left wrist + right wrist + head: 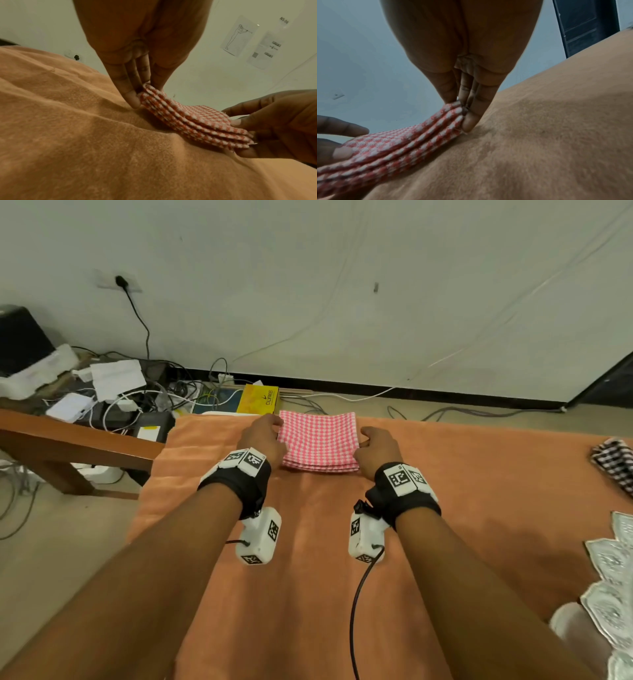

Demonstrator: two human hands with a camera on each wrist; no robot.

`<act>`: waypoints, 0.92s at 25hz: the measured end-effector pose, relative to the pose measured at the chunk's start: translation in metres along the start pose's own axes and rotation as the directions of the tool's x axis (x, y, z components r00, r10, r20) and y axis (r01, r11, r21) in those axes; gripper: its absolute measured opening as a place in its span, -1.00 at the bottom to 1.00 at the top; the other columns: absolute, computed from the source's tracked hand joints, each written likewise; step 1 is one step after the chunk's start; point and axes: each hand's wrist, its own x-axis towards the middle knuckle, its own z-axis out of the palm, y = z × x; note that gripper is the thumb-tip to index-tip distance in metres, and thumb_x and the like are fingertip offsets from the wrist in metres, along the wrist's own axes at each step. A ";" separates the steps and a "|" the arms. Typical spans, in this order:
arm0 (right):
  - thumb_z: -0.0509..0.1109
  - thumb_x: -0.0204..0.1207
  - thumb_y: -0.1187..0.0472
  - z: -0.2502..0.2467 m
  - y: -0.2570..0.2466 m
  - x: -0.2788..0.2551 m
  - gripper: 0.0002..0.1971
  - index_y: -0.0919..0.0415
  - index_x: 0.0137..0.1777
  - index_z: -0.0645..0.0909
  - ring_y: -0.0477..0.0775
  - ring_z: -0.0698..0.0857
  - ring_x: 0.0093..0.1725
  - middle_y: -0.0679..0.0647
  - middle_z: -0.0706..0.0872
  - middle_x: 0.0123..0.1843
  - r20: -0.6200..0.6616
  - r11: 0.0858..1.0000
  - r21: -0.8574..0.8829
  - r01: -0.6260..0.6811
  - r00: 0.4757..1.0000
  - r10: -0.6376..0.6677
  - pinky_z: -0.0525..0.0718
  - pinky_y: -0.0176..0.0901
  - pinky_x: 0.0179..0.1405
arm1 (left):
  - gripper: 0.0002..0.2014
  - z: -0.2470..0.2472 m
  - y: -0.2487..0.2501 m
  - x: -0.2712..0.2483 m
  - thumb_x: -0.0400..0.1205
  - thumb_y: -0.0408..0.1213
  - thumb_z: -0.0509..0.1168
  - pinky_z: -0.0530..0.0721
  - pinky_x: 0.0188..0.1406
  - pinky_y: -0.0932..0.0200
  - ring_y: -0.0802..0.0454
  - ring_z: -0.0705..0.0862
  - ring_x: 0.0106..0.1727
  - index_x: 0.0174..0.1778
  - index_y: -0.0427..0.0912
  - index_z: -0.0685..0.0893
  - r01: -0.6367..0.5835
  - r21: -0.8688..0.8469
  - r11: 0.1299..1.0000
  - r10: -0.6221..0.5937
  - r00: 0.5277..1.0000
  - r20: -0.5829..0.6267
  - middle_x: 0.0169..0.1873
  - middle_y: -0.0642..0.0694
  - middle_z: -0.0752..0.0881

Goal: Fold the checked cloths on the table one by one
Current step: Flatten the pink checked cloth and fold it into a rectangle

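Note:
A pink-and-white checked cloth (pixel 318 441) lies folded into a thick square of several layers on the orange table cover (pixel 308 542), near the far edge. My left hand (pixel 265 436) pinches the folded stack at its left edge, thumb on top and fingers underneath (pixel 132 97). At the right edge my right hand (pixel 375 450) pinches the same stack (pixel 419 136), with its fingertips (pixel 471 121) under the layers. The cloth (pixel 185 121) is lifted slightly off the cover between both hands.
A black-and-white checked cloth (pixel 615 465) lies at the table's right edge. A white lace-patterned fabric (pixel 613 577) sits at the near right. Off the table's left stand a wooden bench (pixel 68 443), tangled cables and white boxes (pixel 116 392), and a yellow box (pixel 258 400).

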 end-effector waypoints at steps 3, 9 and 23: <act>0.27 0.55 0.38 0.005 0.003 0.006 -0.54 0.23 0.47 0.49 0.26 0.64 0.26 0.26 0.67 0.31 -0.003 1.000 -0.020 0.004 1.000 -0.004 0.57 -0.06 0.24 | -0.51 0.006 -0.007 0.008 0.54 -0.39 0.39 0.59 0.24 0.07 -0.19 0.65 0.24 0.41 -0.14 0.53 0.001 0.071 0.997 -0.003 1.000 0.026 0.24 -0.19 0.69; 0.28 0.63 0.08 0.008 0.007 -0.015 -0.50 0.20 0.54 0.38 0.26 0.58 0.35 0.23 0.57 0.42 -0.040 0.999 -0.006 -0.051 0.998 0.051 0.52 -0.04 0.26 | -0.56 0.001 -0.014 -0.022 0.66 -0.19 0.25 0.57 0.23 -0.04 -0.24 0.60 0.28 0.48 -0.16 0.44 -0.015 0.162 0.987 0.007 0.999 0.050 0.33 -0.22 0.60; 0.17 0.60 0.12 0.028 0.082 -0.357 -0.54 0.07 0.51 0.42 0.11 0.58 0.39 0.12 0.58 0.45 0.275 0.993 -0.104 -0.051 0.958 0.078 0.53 -0.08 0.38 | -0.70 0.034 -0.035 -0.376 0.63 -0.23 0.10 0.53 -0.09 0.11 -0.05 0.64 0.02 0.25 0.02 0.55 -0.468 0.278 0.839 0.325 0.841 0.433 0.11 0.02 0.63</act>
